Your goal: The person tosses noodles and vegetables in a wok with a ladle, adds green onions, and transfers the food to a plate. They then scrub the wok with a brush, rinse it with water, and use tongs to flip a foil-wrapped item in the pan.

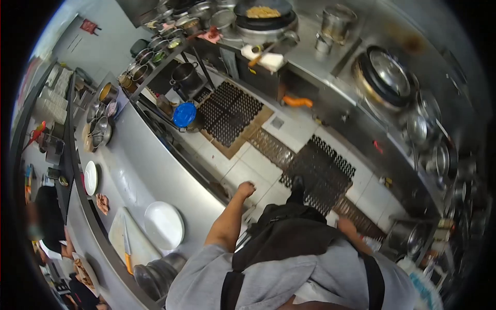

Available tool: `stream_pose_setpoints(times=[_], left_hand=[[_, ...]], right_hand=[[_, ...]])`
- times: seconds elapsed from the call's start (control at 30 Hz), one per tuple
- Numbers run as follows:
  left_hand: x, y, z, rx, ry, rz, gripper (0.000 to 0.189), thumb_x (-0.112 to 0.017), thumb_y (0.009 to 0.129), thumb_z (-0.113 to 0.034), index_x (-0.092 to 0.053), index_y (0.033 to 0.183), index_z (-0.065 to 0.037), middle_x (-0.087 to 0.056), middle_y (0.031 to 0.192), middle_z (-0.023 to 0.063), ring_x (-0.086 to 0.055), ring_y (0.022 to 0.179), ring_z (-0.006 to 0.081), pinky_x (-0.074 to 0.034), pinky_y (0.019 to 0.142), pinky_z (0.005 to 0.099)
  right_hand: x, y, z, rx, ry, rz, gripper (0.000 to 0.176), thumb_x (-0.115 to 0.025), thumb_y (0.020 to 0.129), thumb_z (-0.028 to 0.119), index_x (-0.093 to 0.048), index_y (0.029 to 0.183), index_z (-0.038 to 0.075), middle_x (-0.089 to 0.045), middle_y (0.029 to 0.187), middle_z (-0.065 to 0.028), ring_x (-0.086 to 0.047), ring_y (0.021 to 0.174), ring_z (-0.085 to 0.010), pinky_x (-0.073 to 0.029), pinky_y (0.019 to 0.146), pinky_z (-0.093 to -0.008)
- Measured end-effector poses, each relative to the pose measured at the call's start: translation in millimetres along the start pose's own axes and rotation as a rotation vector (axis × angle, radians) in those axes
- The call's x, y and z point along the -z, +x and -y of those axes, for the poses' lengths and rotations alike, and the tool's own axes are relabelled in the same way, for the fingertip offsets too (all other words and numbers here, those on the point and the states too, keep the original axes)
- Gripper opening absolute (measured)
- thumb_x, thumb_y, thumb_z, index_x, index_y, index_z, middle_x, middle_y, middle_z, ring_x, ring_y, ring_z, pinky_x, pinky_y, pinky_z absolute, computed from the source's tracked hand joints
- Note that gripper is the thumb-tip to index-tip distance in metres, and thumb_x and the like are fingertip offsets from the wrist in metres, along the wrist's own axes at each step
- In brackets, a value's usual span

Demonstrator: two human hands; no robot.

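Note:
My left hand (247,189) hangs over the tiled floor beside the steel counter, its fingers curled closed with nothing visible in them. My right hand (346,226) is low at my other side; its fingers are hard to make out, and a small white patch shows beside it. Nearest to my left arm on the counter is a round white plate (164,225). Beyond that plate, a knife with an orange handle (128,262) lies on a white cutting board (116,235). Pieces of pinkish meat (102,203) rest near a smaller white plate (91,178).
Black rubber mats (230,113) lie on the floor between the steel counter (150,155) and the stove line. A wok (263,11) of pale food and a lidded wok (385,75) are there. A blue-lidded bucket (185,114) stands ahead. Other people (49,217) are beyond the counter.

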State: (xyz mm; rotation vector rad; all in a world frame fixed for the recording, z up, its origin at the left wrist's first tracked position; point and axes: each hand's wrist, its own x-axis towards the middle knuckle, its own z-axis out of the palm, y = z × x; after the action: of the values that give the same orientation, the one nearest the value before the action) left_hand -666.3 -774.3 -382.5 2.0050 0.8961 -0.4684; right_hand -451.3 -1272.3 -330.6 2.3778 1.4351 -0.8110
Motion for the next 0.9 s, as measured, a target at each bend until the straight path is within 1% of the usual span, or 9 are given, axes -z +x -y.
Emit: stream_pose_setpoints(times=[0.03, 0.07, 0.2, 0.3, 0.43, 0.53, 0.67, 0.8, 0.9], left_hand=[[-2, 12, 19, -0.035, 0.211, -0.074, 0.04, -0.057, 0.071, -0.033, -0.068, 0.099, -0.007, -0.066, 0.1, 0.0163, -0.062, 0.093, 0.0342, -0.049, 0.086, 0.0388], [1, 14, 25, 0.08, 0.238, -0.046, 0.038, -0.058, 0.07, -0.032, -0.069, 0.094, -0.005, -0.066, 0.099, 0.0176, -0.062, 0.093, 0.035, -0.049, 0.084, 0.0393], [9, -5, 48, 0.338, 0.226, 0.065, 0.035, -0.055, 0.074, -0.028, -0.069, 0.097, -0.006, -0.065, 0.102, 0.0161, -0.063, 0.095, 0.0303, -0.05, 0.082, 0.0386], [7, -12, 41, 0.313, 0.402, 0.18, 0.031, -0.056, 0.074, -0.024, -0.069, 0.094, -0.005, -0.066, 0.1, 0.0156, -0.064, 0.092, 0.0295, -0.052, 0.077, 0.0372], [-28, 3, 44, 0.45, -0.23, 0.103, 0.038, -0.057, 0.069, -0.026, -0.067, 0.097, -0.003, -0.068, 0.088, 0.0162, -0.066, 0.071, 0.0279, -0.053, 0.066, 0.0365], [-16, 15, 6, 0.474, -0.392, -0.065, 0.034, -0.055, 0.071, -0.024, -0.068, 0.094, -0.003, -0.068, 0.084, 0.0166, -0.066, 0.066, 0.028, -0.054, 0.062, 0.0397], [-18, 73, 50, 0.36, -0.148, 0.125, 0.028, -0.054, 0.072, -0.023, -0.07, 0.084, -0.004, -0.067, 0.082, 0.0158, -0.066, 0.065, 0.027, -0.054, 0.061, 0.0402], [62, 80, 110, 0.424, -0.207, 0.045, 0.028, -0.059, 0.071, -0.025, -0.071, 0.088, -0.005, -0.068, 0.09, 0.0138, -0.064, 0.084, 0.0286, -0.051, 0.072, 0.0419], [130, 94, 155, 0.58, -0.323, -0.07, 0.035, -0.057, 0.066, -0.028, -0.07, 0.088, -0.005, -0.066, 0.096, 0.0182, -0.064, 0.091, 0.032, -0.05, 0.079, 0.0392]], right_hand=[[19, -24, -3, 0.002, 0.087, -0.227, 0.03, -0.071, 0.068, 0.027, -0.069, 0.089, 0.005, -0.066, 0.088, -0.0194, -0.064, 0.082, -0.0369, -0.049, 0.079, -0.0426], [35, -30, -13, -0.312, 0.418, 0.024, 0.028, -0.071, 0.068, 0.028, -0.07, 0.084, 0.005, -0.065, 0.086, -0.0213, -0.063, 0.084, -0.0387, -0.049, 0.078, -0.0429], [110, 10, -71, -0.596, 0.57, -0.114, 0.028, -0.065, 0.072, 0.029, -0.069, 0.076, 0.002, -0.065, 0.081, -0.0213, -0.063, 0.082, -0.0377, -0.049, 0.076, -0.0445], [102, 108, -157, -0.319, 0.112, -0.108, 0.026, -0.061, 0.073, 0.024, -0.068, 0.075, 0.0, -0.064, 0.082, -0.0224, -0.063, 0.084, -0.0376, -0.049, 0.078, -0.0446], [229, 248, -157, -0.307, 0.378, -0.425, 0.024, -0.066, 0.073, 0.02, -0.068, 0.084, -0.002, -0.067, 0.077, -0.0155, -0.066, 0.06, -0.0262, -0.053, 0.063, -0.035], [310, 359, -119, -0.107, 0.521, -0.478, 0.026, -0.066, 0.076, 0.018, -0.066, 0.091, -0.003, -0.068, 0.074, -0.0127, -0.065, 0.052, -0.0198, -0.052, 0.054, -0.0313], [400, 429, -9, 0.092, 0.393, -0.485, 0.026, -0.066, 0.076, 0.021, -0.068, 0.095, 0.003, -0.068, 0.077, -0.0148, -0.067, 0.065, -0.0232, -0.052, 0.067, -0.0345], [385, 517, 53, 0.124, 0.339, -0.278, 0.025, -0.067, 0.075, 0.022, -0.068, 0.094, 0.005, -0.067, 0.074, -0.0149, -0.066, 0.062, -0.0226, -0.052, 0.065, -0.0346], [382, 522, 94, 0.091, 0.468, -0.026, 0.03, -0.067, 0.074, 0.031, -0.07, 0.094, 0.009, -0.067, 0.093, -0.0161, -0.063, 0.091, -0.0327, -0.049, 0.083, -0.041]])
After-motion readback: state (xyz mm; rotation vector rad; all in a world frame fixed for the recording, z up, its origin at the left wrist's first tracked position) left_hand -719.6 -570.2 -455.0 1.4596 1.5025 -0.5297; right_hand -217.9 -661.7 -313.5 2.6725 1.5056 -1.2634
